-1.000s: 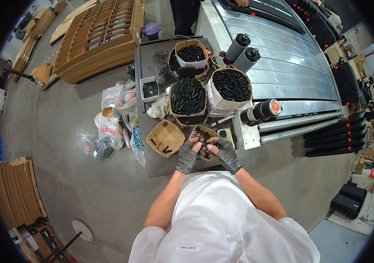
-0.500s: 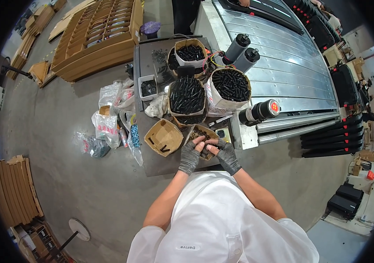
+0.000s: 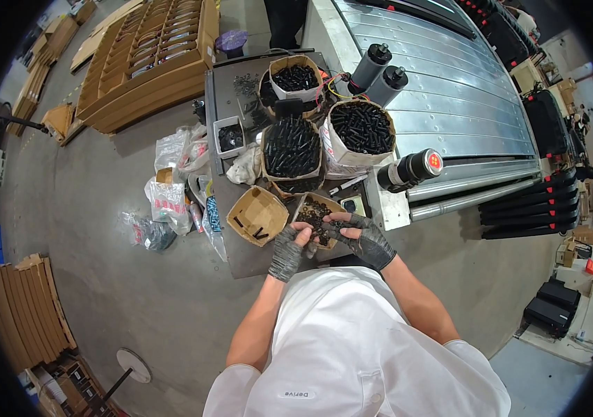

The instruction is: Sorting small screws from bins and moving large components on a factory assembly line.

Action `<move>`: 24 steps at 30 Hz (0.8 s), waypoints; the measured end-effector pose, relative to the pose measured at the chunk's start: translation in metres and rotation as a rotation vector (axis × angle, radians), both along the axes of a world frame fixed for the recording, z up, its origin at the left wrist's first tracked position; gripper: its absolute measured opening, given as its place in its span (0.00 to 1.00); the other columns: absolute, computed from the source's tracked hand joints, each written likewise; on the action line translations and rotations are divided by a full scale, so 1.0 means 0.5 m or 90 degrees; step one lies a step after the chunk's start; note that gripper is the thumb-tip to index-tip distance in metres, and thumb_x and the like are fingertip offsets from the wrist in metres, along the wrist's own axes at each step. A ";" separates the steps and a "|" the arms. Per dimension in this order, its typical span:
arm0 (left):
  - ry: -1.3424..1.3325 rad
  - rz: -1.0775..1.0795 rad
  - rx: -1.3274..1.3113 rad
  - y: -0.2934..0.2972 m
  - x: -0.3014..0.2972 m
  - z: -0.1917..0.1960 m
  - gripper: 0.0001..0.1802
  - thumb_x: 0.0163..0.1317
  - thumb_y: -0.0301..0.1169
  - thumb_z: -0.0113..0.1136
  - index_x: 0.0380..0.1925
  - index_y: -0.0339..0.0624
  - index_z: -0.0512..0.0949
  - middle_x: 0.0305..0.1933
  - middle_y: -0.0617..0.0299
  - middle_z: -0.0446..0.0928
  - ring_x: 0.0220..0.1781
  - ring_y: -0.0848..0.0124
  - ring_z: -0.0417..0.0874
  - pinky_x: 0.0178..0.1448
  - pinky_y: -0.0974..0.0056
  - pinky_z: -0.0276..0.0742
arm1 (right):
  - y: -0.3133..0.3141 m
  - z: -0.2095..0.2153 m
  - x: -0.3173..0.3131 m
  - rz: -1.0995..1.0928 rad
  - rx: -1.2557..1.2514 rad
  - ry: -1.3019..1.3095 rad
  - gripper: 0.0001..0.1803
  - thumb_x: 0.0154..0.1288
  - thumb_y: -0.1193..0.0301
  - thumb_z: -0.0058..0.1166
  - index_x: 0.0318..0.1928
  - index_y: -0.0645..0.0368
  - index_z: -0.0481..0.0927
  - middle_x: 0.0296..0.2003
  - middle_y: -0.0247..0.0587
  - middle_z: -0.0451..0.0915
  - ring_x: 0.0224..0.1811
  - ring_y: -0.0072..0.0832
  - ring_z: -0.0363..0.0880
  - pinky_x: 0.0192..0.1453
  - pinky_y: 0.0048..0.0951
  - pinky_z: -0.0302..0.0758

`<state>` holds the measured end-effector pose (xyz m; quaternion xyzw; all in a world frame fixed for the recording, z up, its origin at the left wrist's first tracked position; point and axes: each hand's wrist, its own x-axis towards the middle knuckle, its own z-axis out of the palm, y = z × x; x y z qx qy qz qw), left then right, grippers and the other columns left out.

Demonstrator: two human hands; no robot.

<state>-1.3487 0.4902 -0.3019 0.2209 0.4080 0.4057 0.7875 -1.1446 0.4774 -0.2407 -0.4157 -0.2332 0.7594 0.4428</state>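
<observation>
Both my hands, in grey fingerless gloves, are over a small cardboard box (image 3: 303,206) of tiny dark ring-like parts (image 3: 319,210). My left hand (image 3: 291,249) is at the box's near left corner, thumb and fingertips drawn together; whatever they pinch is too small to make out. From the right, my right hand (image 3: 364,240) reaches across the box with its fingers stretched out and apart, their tips close to the left hand's. Left of this box stands an open cardboard box (image 3: 269,201) with a few black pins (image 3: 259,232) in it.
Beyond are boxes heaped with black cylindrical parts (image 3: 291,147), a white tray (image 3: 230,136) and a white cloth (image 3: 244,167). At right, a black cylinder with a red end (image 3: 415,170) stands by the metal roller conveyor (image 3: 449,118). Plastic bags (image 3: 170,198) lie left of the table.
My hands have moved apart a little, the left one leftward and the right one rightward. The fingers of the right hand have straightened over the box, and more of the small parts show.
</observation>
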 end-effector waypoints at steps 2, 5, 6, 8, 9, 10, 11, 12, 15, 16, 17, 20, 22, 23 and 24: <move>-0.005 -0.055 -0.003 0.006 -0.001 0.011 0.09 0.65 0.34 0.59 0.41 0.42 0.74 0.33 0.62 0.78 0.32 0.75 0.80 0.31 0.73 0.76 | 0.002 -0.004 0.002 0.020 0.012 -0.038 0.24 0.60 0.75 0.48 0.58 0.68 0.70 0.57 0.48 0.73 0.61 0.34 0.71 0.67 0.31 0.66; 0.015 -0.039 0.034 0.006 0.006 0.014 0.09 0.65 0.33 0.59 0.41 0.41 0.74 0.34 0.62 0.77 0.33 0.75 0.80 0.32 0.72 0.76 | 0.004 -0.001 0.002 0.060 0.026 -0.116 0.22 0.59 0.76 0.48 0.56 0.67 0.73 0.56 0.46 0.74 0.59 0.32 0.72 0.67 0.30 0.65; 0.015 -0.039 0.034 0.006 0.009 0.016 0.09 0.65 0.33 0.59 0.41 0.41 0.74 0.34 0.62 0.77 0.33 0.75 0.80 0.32 0.72 0.76 | 0.005 0.001 0.002 0.081 0.028 -0.155 0.21 0.59 0.76 0.49 0.55 0.67 0.74 0.55 0.44 0.75 0.57 0.31 0.73 0.66 0.29 0.66; 0.033 -0.058 0.072 0.009 0.015 0.023 0.09 0.66 0.33 0.57 0.41 0.40 0.74 0.33 0.63 0.77 0.33 0.75 0.80 0.33 0.72 0.76 | 0.008 0.005 0.002 0.108 0.050 -0.224 0.20 0.60 0.76 0.49 0.54 0.66 0.75 0.54 0.43 0.75 0.56 0.30 0.73 0.65 0.29 0.66; 0.034 -0.058 0.073 0.011 0.017 0.023 0.09 0.66 0.33 0.57 0.41 0.40 0.74 0.33 0.63 0.77 0.33 0.75 0.80 0.33 0.72 0.76 | 0.008 0.006 0.002 0.136 0.072 -0.293 0.19 0.60 0.76 0.49 0.53 0.65 0.76 0.53 0.42 0.76 0.55 0.29 0.73 0.63 0.29 0.67; 0.050 -0.067 0.084 0.014 0.020 0.023 0.09 0.66 0.33 0.57 0.40 0.40 0.74 0.33 0.63 0.77 0.33 0.75 0.80 0.33 0.71 0.76 | 0.008 0.007 0.002 0.134 0.072 -0.293 0.19 0.60 0.76 0.49 0.53 0.65 0.76 0.53 0.42 0.76 0.55 0.29 0.73 0.63 0.29 0.67; 0.067 -0.076 0.095 0.017 0.023 0.023 0.09 0.66 0.33 0.57 0.40 0.39 0.74 0.33 0.63 0.77 0.33 0.75 0.80 0.33 0.71 0.76 | 0.008 0.006 0.002 0.150 0.107 -0.354 0.19 0.60 0.75 0.49 0.53 0.64 0.77 0.52 0.42 0.76 0.54 0.29 0.74 0.62 0.30 0.67; 0.068 -0.078 0.096 0.018 0.026 0.023 0.09 0.66 0.33 0.57 0.40 0.39 0.74 0.33 0.63 0.77 0.33 0.75 0.80 0.33 0.71 0.76 | 0.007 0.006 0.001 0.166 0.142 -0.414 0.18 0.61 0.75 0.50 0.52 0.63 0.78 0.51 0.42 0.77 0.53 0.29 0.74 0.62 0.31 0.67; 0.100 -0.098 0.141 0.023 0.030 0.026 0.10 0.66 0.33 0.57 0.39 0.38 0.73 0.32 0.63 0.77 0.32 0.75 0.80 0.33 0.71 0.76 | 0.005 0.008 -0.003 0.176 0.143 -0.437 0.18 0.62 0.74 0.50 0.53 0.63 0.77 0.50 0.42 0.77 0.54 0.29 0.74 0.62 0.31 0.67; 0.116 -0.115 0.154 0.026 0.031 0.029 0.10 0.66 0.34 0.58 0.39 0.38 0.73 0.32 0.63 0.77 0.32 0.75 0.80 0.32 0.71 0.76 | 0.005 0.005 -0.001 0.173 0.142 -0.437 0.18 0.62 0.74 0.50 0.53 0.63 0.77 0.50 0.42 0.77 0.54 0.29 0.74 0.62 0.31 0.67; 0.132 -0.133 0.167 0.027 0.033 0.031 0.11 0.65 0.34 0.58 0.38 0.38 0.73 0.32 0.63 0.77 0.31 0.75 0.80 0.32 0.71 0.75 | 0.003 -0.001 0.000 0.171 0.179 -0.446 0.19 0.62 0.73 0.50 0.54 0.63 0.76 0.49 0.42 0.77 0.54 0.29 0.74 0.62 0.31 0.67; 0.150 -0.128 0.185 0.025 0.038 0.022 0.11 0.65 0.34 0.58 0.37 0.38 0.73 0.31 0.63 0.76 0.30 0.75 0.80 0.30 0.71 0.75 | 0.001 0.001 -0.003 0.150 0.217 -0.444 0.19 0.63 0.73 0.50 0.55 0.62 0.73 0.48 0.42 0.77 0.54 0.29 0.73 0.62 0.31 0.67; 0.168 -0.137 0.168 0.023 0.037 0.020 0.10 0.65 0.32 0.57 0.37 0.36 0.73 0.32 0.62 0.77 0.31 0.75 0.80 0.33 0.70 0.77 | -0.003 0.002 -0.006 0.132 0.217 -0.433 0.19 0.64 0.73 0.50 0.56 0.61 0.72 0.48 0.41 0.78 0.54 0.28 0.73 0.61 0.30 0.68; 0.187 -0.145 0.150 0.023 0.037 0.020 0.09 0.65 0.30 0.56 0.37 0.34 0.74 0.33 0.61 0.77 0.32 0.75 0.80 0.36 0.69 0.78 | -0.005 0.001 -0.006 0.101 0.194 -0.400 0.19 0.63 0.74 0.51 0.55 0.61 0.71 0.47 0.40 0.78 0.54 0.27 0.74 0.61 0.30 0.68; 0.186 -0.147 0.150 0.022 0.038 0.020 0.09 0.65 0.30 0.56 0.37 0.34 0.74 0.33 0.61 0.77 0.32 0.75 0.80 0.36 0.69 0.78 | -0.006 0.000 -0.006 0.071 0.171 -0.366 0.19 0.63 0.76 0.51 0.55 0.61 0.71 0.46 0.39 0.78 0.53 0.27 0.74 0.61 0.29 0.68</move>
